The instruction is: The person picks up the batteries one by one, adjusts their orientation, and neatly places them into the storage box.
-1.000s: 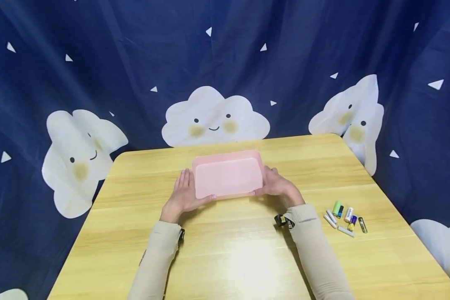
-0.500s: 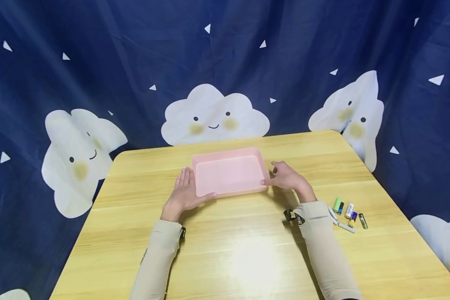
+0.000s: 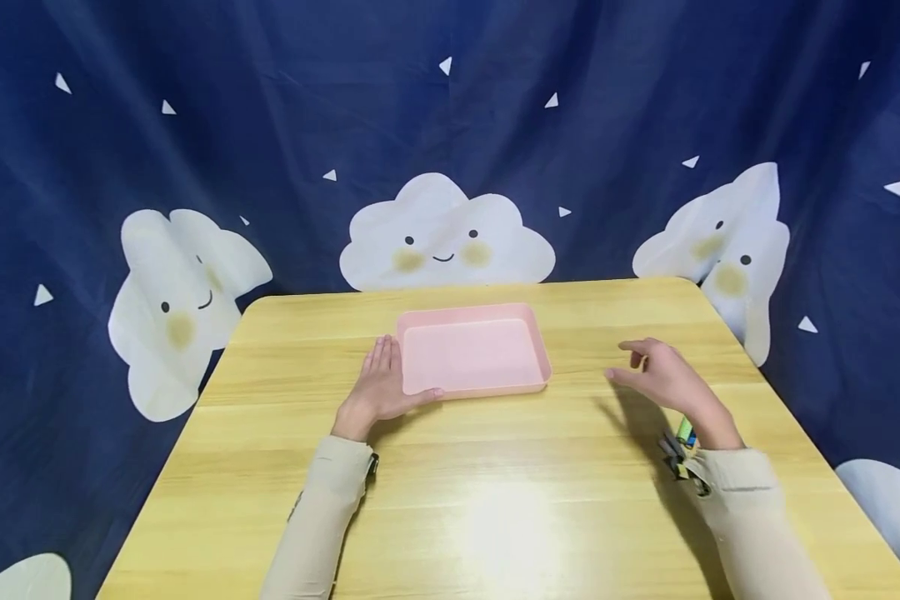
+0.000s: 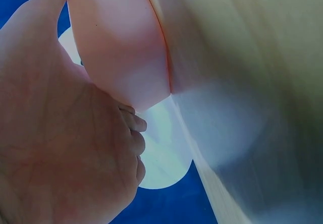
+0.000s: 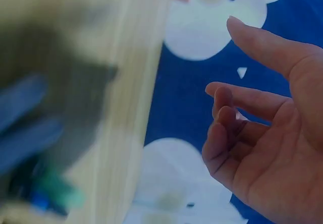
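A shallow pink rectangular tray (image 3: pixel 461 316) lies on the table, with nothing visible inside it. My left hand (image 3: pixel 379 387) rests against its near left corner, fingers straight along the left side and thumb along the front edge. In the left wrist view the tray's pink wall (image 4: pixel 121 47) rises beside the palm. Well to the right of the tray, my right hand (image 3: pixel 669 377) is held above the table, fingers loosely bent and holding nothing. Beneath that wrist a green battery (image 3: pixel 684 430) shows in part; other batteries are hidden by the arm.
The wooden table (image 3: pixel 420 475) has rounded far corners. A dark blue curtain (image 3: pixel 285 100) with white clouds hangs behind it. Blurred batteries (image 5: pixel 55 186) and pale sticks (image 5: pixel 25 100) appear low in the right wrist view.
My right hand has let go of the tray's right side and moved right, over the batteries' side of the table. The left hand stays at the tray's corner. The head view has shifted slightly.
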The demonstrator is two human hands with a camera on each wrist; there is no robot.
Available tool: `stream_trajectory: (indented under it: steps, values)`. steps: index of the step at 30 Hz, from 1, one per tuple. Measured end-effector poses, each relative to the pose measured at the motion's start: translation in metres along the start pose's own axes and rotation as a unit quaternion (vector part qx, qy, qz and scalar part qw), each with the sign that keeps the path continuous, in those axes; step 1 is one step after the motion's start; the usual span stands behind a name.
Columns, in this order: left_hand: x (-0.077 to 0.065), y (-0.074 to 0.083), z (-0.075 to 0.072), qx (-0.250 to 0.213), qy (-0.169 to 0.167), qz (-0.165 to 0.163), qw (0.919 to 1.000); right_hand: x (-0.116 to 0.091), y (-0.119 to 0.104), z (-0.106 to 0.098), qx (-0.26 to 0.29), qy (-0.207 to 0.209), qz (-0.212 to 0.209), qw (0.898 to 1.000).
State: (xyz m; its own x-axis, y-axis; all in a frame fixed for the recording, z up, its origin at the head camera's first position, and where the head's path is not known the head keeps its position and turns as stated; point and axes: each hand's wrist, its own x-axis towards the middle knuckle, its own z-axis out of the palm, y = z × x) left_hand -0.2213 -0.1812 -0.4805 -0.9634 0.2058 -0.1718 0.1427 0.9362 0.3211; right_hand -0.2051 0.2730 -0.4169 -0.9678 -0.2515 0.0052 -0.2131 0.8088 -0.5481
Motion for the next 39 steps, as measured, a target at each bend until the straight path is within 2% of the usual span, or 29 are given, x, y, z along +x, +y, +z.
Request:
stream_trajectory:
  steps: [5,15,23,32,39]
  values:
    - [0.001,0.0,0.001,0.007,-0.006,-0.001,1.0,-0.027,0.027,-0.007,-0.024,-0.01,0.014,1.0]
    - [0.007,-0.005,0.006,0.007,-0.004,-0.003,1.0,-0.066,0.065,-0.001,-0.057,-0.033,0.005,0.998]
    - [0.001,0.0,-0.002,0.001,-0.002,-0.001,1.0,-0.076,0.077,0.006,-0.06,-0.038,0.006,0.997]
    - [0.005,-0.005,0.003,0.004,-0.003,-0.003,1.0,-0.082,0.08,0.005,-0.072,-0.027,0.002,0.997]
    - [0.005,-0.005,0.002,0.005,-0.008,-0.004,1.0,-0.085,0.08,0.003,-0.07,-0.031,0.019,0.997]
